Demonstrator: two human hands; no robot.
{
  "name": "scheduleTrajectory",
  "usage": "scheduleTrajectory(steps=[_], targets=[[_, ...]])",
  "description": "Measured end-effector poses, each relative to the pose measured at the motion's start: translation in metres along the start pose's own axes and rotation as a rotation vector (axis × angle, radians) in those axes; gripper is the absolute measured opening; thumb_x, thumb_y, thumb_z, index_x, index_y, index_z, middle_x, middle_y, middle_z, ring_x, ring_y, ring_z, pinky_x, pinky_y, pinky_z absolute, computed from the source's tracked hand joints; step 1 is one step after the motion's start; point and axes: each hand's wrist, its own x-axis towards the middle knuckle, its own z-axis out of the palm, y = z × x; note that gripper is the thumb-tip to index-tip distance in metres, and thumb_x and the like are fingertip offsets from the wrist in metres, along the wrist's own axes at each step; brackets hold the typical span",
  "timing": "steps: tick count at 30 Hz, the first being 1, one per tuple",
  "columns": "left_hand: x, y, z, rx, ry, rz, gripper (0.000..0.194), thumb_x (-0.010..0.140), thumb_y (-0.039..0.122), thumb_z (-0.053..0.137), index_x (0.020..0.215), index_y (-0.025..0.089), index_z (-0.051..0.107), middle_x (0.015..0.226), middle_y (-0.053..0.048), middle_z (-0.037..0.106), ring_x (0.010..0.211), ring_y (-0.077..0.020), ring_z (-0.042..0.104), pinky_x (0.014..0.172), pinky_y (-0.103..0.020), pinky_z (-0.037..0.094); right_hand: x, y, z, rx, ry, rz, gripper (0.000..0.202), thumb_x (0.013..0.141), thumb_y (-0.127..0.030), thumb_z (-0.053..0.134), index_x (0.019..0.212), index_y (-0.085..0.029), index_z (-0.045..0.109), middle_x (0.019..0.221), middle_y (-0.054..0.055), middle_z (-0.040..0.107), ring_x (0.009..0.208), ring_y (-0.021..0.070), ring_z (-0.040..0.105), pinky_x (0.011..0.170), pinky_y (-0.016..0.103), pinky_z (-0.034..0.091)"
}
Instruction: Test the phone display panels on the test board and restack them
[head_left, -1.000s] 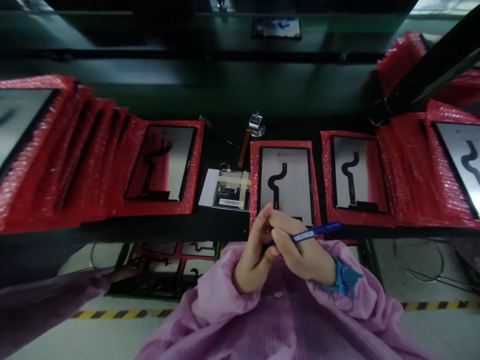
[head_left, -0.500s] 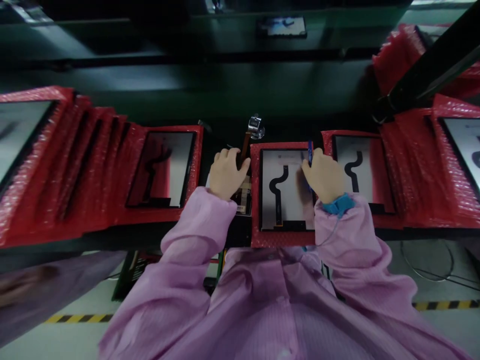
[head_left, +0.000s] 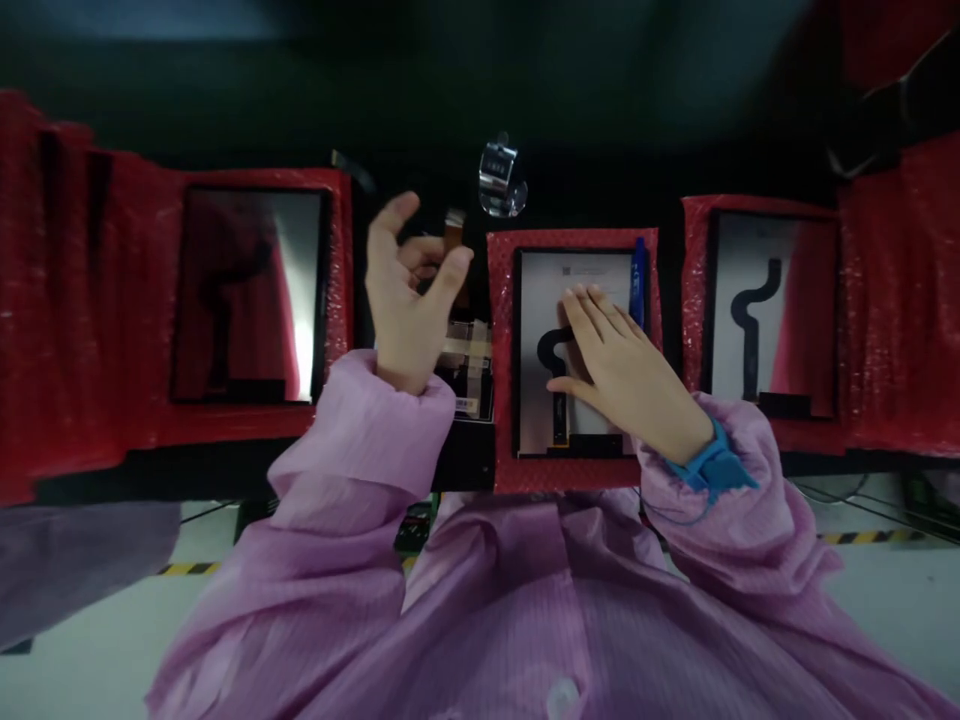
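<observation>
1. Centrally on the black desk (head_left: 469, 455), a grey rectangular display panel (head_left: 534, 300) with a dark border, the landmark here, lies on a red bubble-wrap pouch (head_left: 503, 400); a black S-shaped ribbon (head_left: 551, 352) crosses its face.
2. Left of the landmark, a second grey panel (head_left: 247, 290) rests on a red pouch (head_left: 340, 290), with layered red pouches (head_left: 56, 320) farther left.
3. Right of it, a third panel (head_left: 802, 310) lies likewise on red bubble wrap (head_left: 696, 300).
4. Print beside a small dark square at the landmark's top is too faint to read, as is the lettering on the blue pen (head_left: 637, 285) along its right edge.
5. Just left of it, a taped black circuit assembly (head_left: 478, 375) bears a white barcode label (head_left: 466, 406).
6. Near its upper left, the left hand (head_left: 412, 300) has its grip pinching an orange-brown flat cable (head_left: 453, 235).
7. Over the landmark, the right hand (head_left: 619, 365) is laid flat, thumb apart; I cannot tell whether its grip holds the pen.
</observation>
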Motion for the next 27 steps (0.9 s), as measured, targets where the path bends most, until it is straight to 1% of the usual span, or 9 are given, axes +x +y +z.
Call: scheduleTrajectory(steps=[3, 6, 8, 11, 13, 17, 19, 23, 27], targets=[[0.003, 0.000, 0.000, -0.183, 0.037, 0.070, 0.043, 0.089, 0.038, 0.075, 0.127, 0.026, 0.059, 0.097, 0.000, 0.072, 0.084, -0.0152, 0.067, 0.078, -0.031, 0.052, 0.000, -0.002, -0.001, 0.038, 0.002, -0.001, 0.086, 0.091, -0.034, 0.069, 0.159, -0.007, 0.024, 0.163, 0.023, 0.031, 0.156, 0.0347, 0.023, 0.127, 0.055, 0.026], [0.004, 0.001, 0.002, -0.277, 0.039, 0.058, 0.023, 0.089, 0.034, 0.076, 0.108, 0.022, 0.070, 0.087, 0.001, 0.072, 0.076, -0.0138, 0.066, 0.076, -0.031, 0.054, 0.000, -0.003, -0.003, 0.086, 0.008, -0.017, 0.084, 0.091, -0.028, 0.068, 0.159, -0.011, 0.024, 0.160, 0.021, 0.037, 0.155, 0.0353, 0.026, 0.126, 0.058, 0.028], [0.005, 0.000, 0.003, -0.325, 0.050, 0.085, 0.016, 0.089, 0.035, 0.076, 0.097, 0.021, 0.071, 0.086, 0.002, 0.072, 0.074, -0.0124, 0.066, 0.073, -0.030, 0.055, 0.001, -0.002, -0.005, 0.151, 0.013, -0.035, 0.079, 0.090, -0.026, 0.068, 0.158, -0.018, 0.028, 0.153, 0.018, 0.044, 0.151, 0.0361, 0.033, 0.122, 0.060, 0.034], [0.005, -0.002, 0.002, -0.275, 0.015, 0.153, 0.025, 0.094, 0.047, 0.069, 0.088, 0.023, 0.063, 0.079, 0.007, 0.068, 0.071, -0.0086, 0.064, 0.068, -0.027, 0.055, 0.002, 0.002, -0.008, 0.339, 0.014, -0.076, 0.076, 0.087, -0.030, 0.072, 0.154, -0.026, 0.036, 0.146, 0.013, 0.049, 0.143, 0.0362, 0.042, 0.115, 0.060, 0.043], [0.004, -0.002, 0.001, -0.170, -0.031, 0.173, 0.033, 0.099, 0.052, 0.059, 0.085, 0.022, 0.058, 0.074, 0.008, 0.064, 0.069, -0.0057, 0.060, 0.066, -0.025, 0.053, 0.003, 0.005, -0.008, 0.504, 0.028, -0.105, 0.085, 0.084, -0.035, 0.076, 0.156, -0.030, 0.031, 0.154, 0.012, 0.042, 0.145, 0.0358, 0.040, 0.112, 0.057, 0.046], [0.000, 0.007, -0.001, -0.100, -0.132, 0.142, 0.022, 0.100, 0.046, 0.059, 0.101, 0.025, 0.066, 0.074, 0.007, 0.066, 0.066, -0.0063, 0.060, 0.063, -0.027, 0.052, 0.006, 0.004, -0.007, 0.818, 0.084, -0.109, 0.104, 0.087, -0.040, 0.072, 0.161, -0.039, -0.002, 0.171, 0.009, 0.005, 0.151, 0.0304, 0.035, 0.109, 0.050, 0.050], [-0.004, 0.015, -0.001, -0.086, -0.171, 0.106, 0.022, 0.100, 0.046, 0.059, 0.106, 0.026, 0.067, 0.079, 0.005, 0.068, 0.070, -0.0094, 0.063, 0.067, -0.031, 0.055, 0.007, 0.001, -0.006, 0.874, 0.096, -0.063, 0.098, 0.092, -0.042, 0.065, 0.160, -0.040, -0.006, 0.171, 0.009, 0.012, 0.148, 0.0282, 0.041, 0.108, 0.051, 0.051], [-0.009, 0.025, -0.003, 0.016, -0.252, 0.073, 0.035, 0.099, 0.056, 0.053, 0.090, 0.024, 0.062, 0.077, 0.002, 0.067, 0.070, -0.0137, 0.064, 0.067, -0.035, 0.054, 0.009, -0.007, -0.003, 0.985, 0.038, -0.005, 0.065, 0.102, -0.051, 0.046, 0.158, -0.029, 0.024, 0.148, 0.011, 0.054, 0.139, 0.0238, 0.052, 0.110, 0.048, 0.049], [-0.009, 0.026, -0.006, 0.055, -0.385, 0.100, 0.034, 0.100, 0.053, 0.049, 0.088, 0.024, 0.063, 0.071, 0.002, 0.067, 0.067, -0.0146, 0.061, 0.073, -0.039, 0.054, 0.012, -0.012, 0.006, 1.202, -0.013, -0.025, 0.055, 0.105, -0.058, 0.023, 0.127, -0.022, 0.057, 0.136, 0.010, 0.062, 0.134, 0.0203, 0.055, 0.114, 0.041, 0.046]])
